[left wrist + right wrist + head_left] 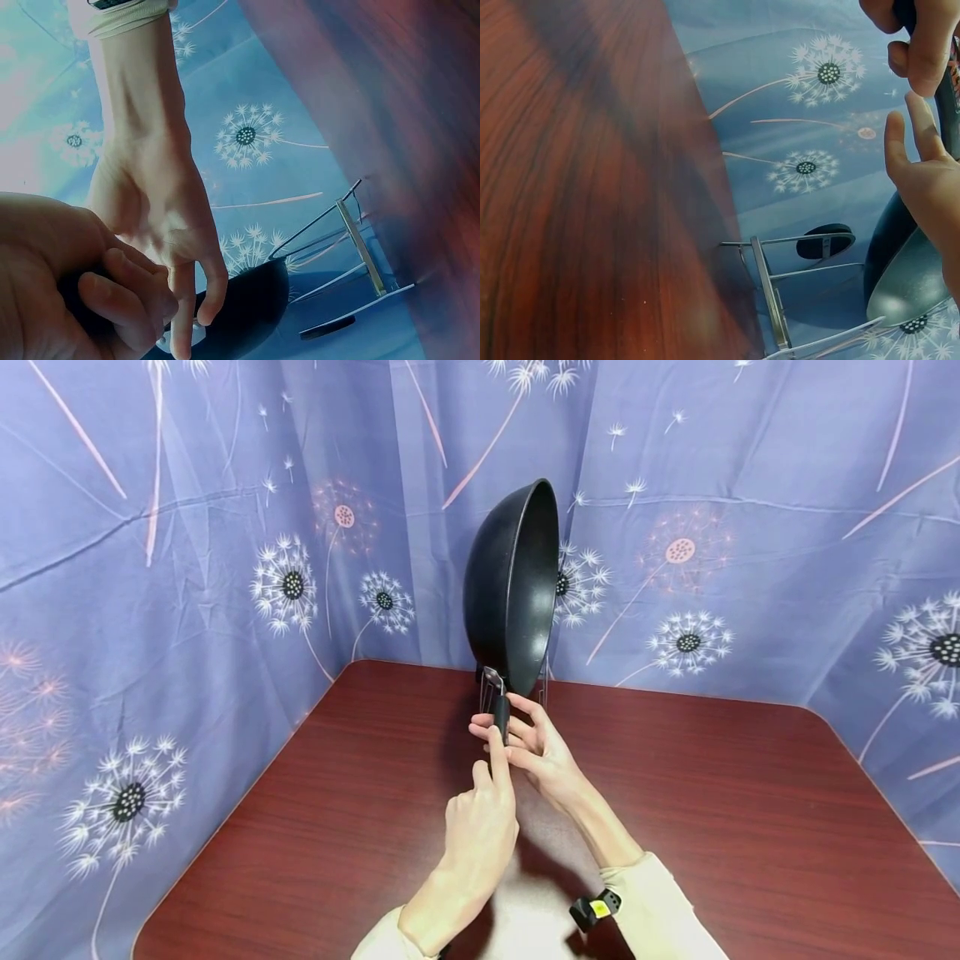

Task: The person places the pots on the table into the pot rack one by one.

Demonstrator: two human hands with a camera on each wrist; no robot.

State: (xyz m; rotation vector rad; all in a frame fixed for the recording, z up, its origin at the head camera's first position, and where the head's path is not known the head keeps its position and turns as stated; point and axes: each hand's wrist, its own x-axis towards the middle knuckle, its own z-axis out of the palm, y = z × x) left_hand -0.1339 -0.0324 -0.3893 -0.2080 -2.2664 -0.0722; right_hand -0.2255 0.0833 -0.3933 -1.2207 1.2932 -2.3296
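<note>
A black wok (491, 581) stands on its edge at the back of the table, its hollow side facing right. A metal bracket (492, 677) joins its black handle (502, 714), which points toward me. My left hand (480, 827) grips the handle's near end, its index finger laid along the top and the other fingers curled in the left wrist view. My right hand (551, 764) is at the handle from the right, its fingers fairly straight and reaching past behind it. Below the wok, a metal wire rack (769, 289) is partly hidden.
The reddish-brown wooden table (712, 793) spreads out on both sides. Blue curtains (750, 468) with dandelion prints hang behind and beside it. On the rack's wire is a black round piece (826, 241). A black wrist device (596, 910) hangs by the right sleeve.
</note>
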